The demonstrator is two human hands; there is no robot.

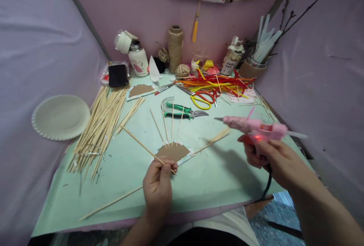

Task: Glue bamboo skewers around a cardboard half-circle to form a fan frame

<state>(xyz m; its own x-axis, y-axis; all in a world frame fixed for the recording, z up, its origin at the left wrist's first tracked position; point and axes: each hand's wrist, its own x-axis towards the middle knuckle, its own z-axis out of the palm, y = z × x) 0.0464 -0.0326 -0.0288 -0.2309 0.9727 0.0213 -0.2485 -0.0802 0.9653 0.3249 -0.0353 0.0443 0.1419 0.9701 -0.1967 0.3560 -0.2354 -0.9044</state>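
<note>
My left hand [159, 181] pinches a thin wooden stick [139, 143] that slants up to the left above the table. Just beyond it lies a half-round brown cardboard piece [174, 152] with a pale edge. Several sticks [172, 124] fan out from its upper part, and one more stick points off at its right end. My fingers cover its lower left portion. In my right hand [261, 155] is a pink hot glue gun [256, 124], raised over the table's right side with its nozzle pointing left and a red light glowing. A clear glue stick [297, 134] protrudes from its rear.
Loose sticks [99, 128] are heaped at left beside a paper plate [61, 117]. Green pruning shears [184, 112], a protractor [167, 104] and scissors [202, 100] lie mid-table. Behind are colourful pipe cleaners [216, 83], twine [175, 49] and a white bottle [138, 59].
</note>
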